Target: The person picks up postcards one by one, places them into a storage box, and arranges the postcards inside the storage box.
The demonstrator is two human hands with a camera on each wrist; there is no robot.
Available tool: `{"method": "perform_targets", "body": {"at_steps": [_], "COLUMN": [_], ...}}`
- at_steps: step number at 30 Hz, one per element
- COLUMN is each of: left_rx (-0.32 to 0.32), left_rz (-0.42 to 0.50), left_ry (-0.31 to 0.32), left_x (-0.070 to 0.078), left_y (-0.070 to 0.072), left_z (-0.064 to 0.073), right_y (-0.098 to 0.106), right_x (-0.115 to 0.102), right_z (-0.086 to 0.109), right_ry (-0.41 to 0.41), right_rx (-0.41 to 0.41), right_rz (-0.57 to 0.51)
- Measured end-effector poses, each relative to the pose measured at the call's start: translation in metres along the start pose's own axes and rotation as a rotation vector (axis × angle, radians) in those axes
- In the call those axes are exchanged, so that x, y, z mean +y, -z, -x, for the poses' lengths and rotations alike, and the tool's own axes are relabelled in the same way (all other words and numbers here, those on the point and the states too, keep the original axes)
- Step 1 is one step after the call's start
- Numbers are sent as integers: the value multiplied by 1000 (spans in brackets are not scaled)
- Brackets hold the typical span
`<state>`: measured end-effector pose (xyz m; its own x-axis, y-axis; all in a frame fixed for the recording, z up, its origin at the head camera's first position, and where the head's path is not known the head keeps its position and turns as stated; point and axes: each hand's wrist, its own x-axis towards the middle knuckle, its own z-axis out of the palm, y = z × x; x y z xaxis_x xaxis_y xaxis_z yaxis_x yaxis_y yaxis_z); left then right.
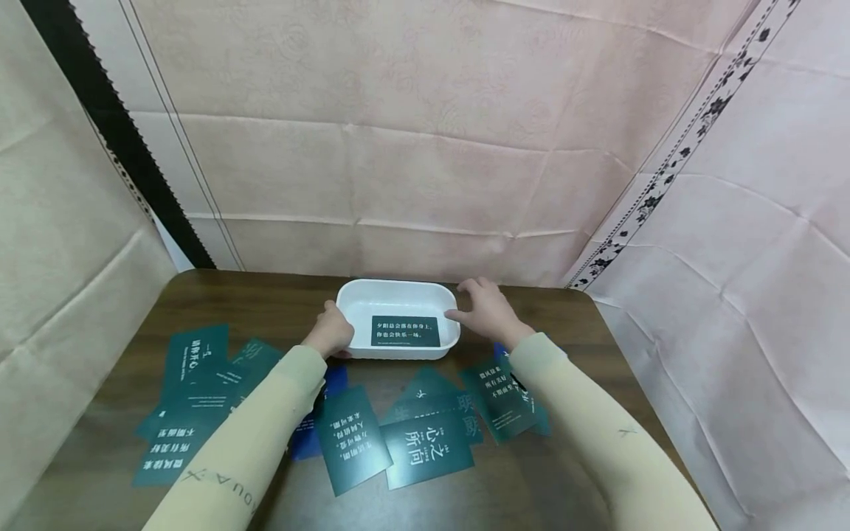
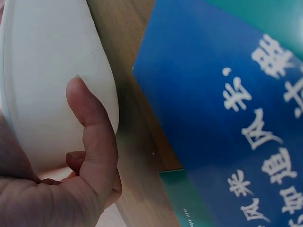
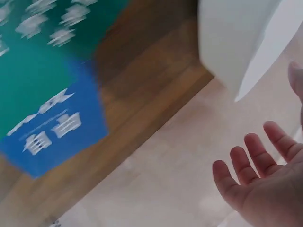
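Observation:
A white plastic tray (image 1: 398,299) with rounded corners stands near the table's far edge. Inside it lies a dark green card (image 1: 405,331) with white writing. My left hand (image 1: 330,330) grips the tray's left end; in the left wrist view its thumb (image 2: 89,106) lies along the outer wall, other fingers partly hidden. At the right end, my right hand (image 1: 490,310) is spread, its thumb close to the rim in the head view. The right wrist view shows those fingers (image 3: 246,165) extended and apart, holding nothing, beside the tray's white wall (image 3: 232,38).
Overlapping green cards (image 1: 189,413) lie on the table's left. More green cards (image 1: 428,446) are spread in front of the tray, with a blue card (image 1: 307,441) partly under the left arm. Another group of cards (image 1: 499,398) is beside the right forearm. Pale cloth (image 1: 412,177) hangs behind the table.

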<state>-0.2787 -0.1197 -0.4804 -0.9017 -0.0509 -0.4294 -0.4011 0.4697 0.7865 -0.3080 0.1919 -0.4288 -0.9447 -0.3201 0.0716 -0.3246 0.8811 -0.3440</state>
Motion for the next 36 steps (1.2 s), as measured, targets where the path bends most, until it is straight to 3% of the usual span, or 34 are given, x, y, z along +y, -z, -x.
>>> {"method": "perform_targets", "body": {"at_steps": [7,18,24,36], "left_rx": [10,8,3,-5], "left_rz": [-9,-19,-11,-16], "left_ry": [-1,5,0,-4], "left_x": [1,-1,-1,-1], "left_y": [-3,-2,-1,-1], "left_z": [0,-3,-1,-3], "right_y": [9,1,-13,-19], "right_x": [33,36,39,35], "right_z": [39,91,108,130], "right_ry": [-89,-201,-271,-396], "right_rx": [-61,-231,-283,-360], "right_rz": [-9,15,-9,60]}}
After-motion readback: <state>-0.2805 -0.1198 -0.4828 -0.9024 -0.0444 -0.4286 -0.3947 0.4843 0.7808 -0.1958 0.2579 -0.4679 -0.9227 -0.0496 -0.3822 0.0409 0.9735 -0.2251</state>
